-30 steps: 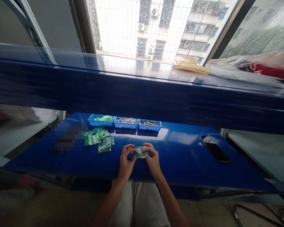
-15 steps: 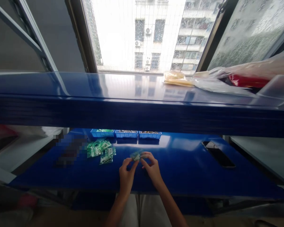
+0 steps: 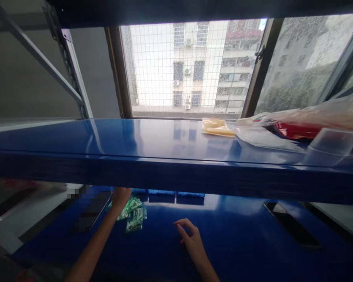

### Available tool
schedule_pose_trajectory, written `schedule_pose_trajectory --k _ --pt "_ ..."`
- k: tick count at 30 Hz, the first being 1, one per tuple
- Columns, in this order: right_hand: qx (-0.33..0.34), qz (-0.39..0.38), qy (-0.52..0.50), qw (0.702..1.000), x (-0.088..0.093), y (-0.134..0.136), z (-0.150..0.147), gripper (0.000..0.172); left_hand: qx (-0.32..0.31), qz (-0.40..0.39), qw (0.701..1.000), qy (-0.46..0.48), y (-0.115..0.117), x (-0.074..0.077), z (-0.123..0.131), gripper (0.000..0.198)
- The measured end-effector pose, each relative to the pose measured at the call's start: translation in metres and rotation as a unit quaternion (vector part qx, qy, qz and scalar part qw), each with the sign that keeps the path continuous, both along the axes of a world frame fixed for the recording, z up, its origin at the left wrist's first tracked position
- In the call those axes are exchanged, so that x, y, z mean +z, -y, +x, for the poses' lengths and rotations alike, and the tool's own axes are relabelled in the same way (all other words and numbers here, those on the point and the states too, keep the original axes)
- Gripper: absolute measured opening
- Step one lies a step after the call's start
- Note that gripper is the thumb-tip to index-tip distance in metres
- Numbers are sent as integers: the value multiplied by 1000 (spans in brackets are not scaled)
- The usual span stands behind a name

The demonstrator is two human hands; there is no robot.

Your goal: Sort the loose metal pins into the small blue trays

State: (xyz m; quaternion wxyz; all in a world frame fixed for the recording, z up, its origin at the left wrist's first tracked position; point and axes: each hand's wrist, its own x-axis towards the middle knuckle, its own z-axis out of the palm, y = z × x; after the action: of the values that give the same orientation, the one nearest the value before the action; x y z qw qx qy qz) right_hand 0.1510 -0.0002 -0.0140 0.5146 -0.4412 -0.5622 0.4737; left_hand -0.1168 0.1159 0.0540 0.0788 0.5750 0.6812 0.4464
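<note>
My left hand (image 3: pixel 122 198) reaches forward over the left part of the blue worktop, partly under the upper shelf's edge. Its fingers are hidden there, so what they touch does not show. Just beside its wrist lies a pile of small green-tinted plastic bags (image 3: pixel 137 219) with small parts inside. Above the middle of the worktop, my right hand (image 3: pixel 191 238) holds nothing, its thumb and bent index finger apart. Blue bins (image 3: pixel 161 192) stand behind, mostly cut off by the shelf edge; their contents are hidden.
A blue shelf (image 3: pixel 164 172) crosses above the worktop. A black phone (image 3: pixel 292 225) lies at the right; another dark flat object (image 3: pixel 98 211) is at the left. On the shelf are a yellowish packet (image 3: pixel 217 127), plastic bags (image 3: pixel 267 137) and a clear container (image 3: pixel 332 145).
Both hands held a small bag together at the middle. My left hand has gone left and forward toward the bins; my right hand has let go and stays. The view has tilted up.
</note>
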Motion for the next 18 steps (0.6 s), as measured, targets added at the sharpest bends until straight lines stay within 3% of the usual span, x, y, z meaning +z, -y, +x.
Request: schedule_pose_trajectory --k 4,8,13,18 --pt "6 -12 -12 1000 3 2 0 30 -5 14 995 -94 -39 2 -35 29" --pt "12 -22 -21 999 4 2 -1 29 1 0 995 -102 -59 -12 -46 34" --pt "-2 -35 -61 998 2 -5 -2 36 15 -19 993 -115 -71 -35 -50 38" --pt "-4 -55 -68 996 1 -7 -1 38 -1 -6 990 -143 -68 -31 -43 35"
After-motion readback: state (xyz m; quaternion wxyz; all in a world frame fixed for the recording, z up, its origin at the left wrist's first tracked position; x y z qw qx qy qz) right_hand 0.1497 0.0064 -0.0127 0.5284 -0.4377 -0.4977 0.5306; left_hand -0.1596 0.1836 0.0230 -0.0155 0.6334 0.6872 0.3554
